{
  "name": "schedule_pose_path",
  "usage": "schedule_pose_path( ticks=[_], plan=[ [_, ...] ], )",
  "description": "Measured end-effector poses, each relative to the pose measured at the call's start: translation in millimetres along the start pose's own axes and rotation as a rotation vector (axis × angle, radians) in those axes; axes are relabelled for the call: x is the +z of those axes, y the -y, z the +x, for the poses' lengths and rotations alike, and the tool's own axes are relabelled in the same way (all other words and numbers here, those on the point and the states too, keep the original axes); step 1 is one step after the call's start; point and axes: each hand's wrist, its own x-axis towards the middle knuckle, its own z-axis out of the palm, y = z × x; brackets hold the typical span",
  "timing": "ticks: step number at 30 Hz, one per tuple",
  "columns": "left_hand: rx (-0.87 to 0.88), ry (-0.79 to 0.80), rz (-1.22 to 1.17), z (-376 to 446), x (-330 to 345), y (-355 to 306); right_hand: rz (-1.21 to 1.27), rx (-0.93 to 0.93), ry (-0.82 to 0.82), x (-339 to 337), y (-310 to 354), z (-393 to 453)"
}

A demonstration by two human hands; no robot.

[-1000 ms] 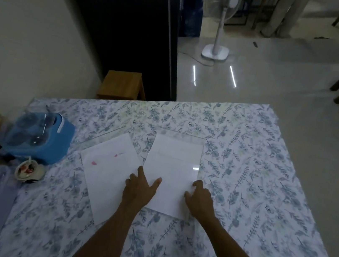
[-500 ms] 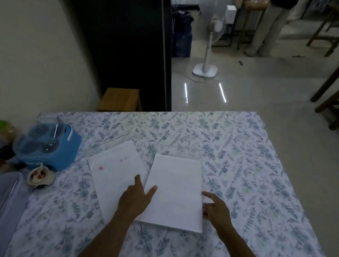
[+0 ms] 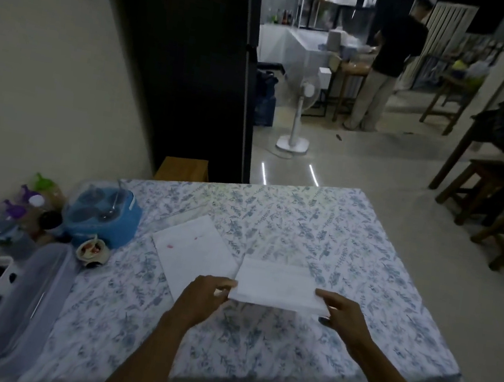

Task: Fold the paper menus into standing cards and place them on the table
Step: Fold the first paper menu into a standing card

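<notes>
A white paper menu is lifted at its near edge above the floral tablecloth, bent upward so it looks short. My left hand pinches its near left corner and my right hand pinches its near right corner. A second white menu with faint red marks lies flat on the cloth just to the left, partly under my left hand.
A blue lidded container, a small bowl, bottles and a plastic bin crowd the table's left side. Beyond the far edge are a wooden stool, a standing fan, wooden stools and a person.
Both hands moved from lying flat on the right menu to gripping its near corners and lifting that edge. The head view tilted up, showing more of the room.
</notes>
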Motion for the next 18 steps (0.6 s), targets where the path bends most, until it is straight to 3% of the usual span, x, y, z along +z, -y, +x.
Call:
schedule_pose_path(
  ticks=[9, 18],
  plan=[
    [0.073, -0.145, -0.012, 9, -32, -33, -0.018, -0.116, -0.02, 2, 50, 0],
    [-0.003, -0.228, 0.002, 67, -43, -59, -0.177, -0.142, -0.05, -2, 80, 59]
  ],
)
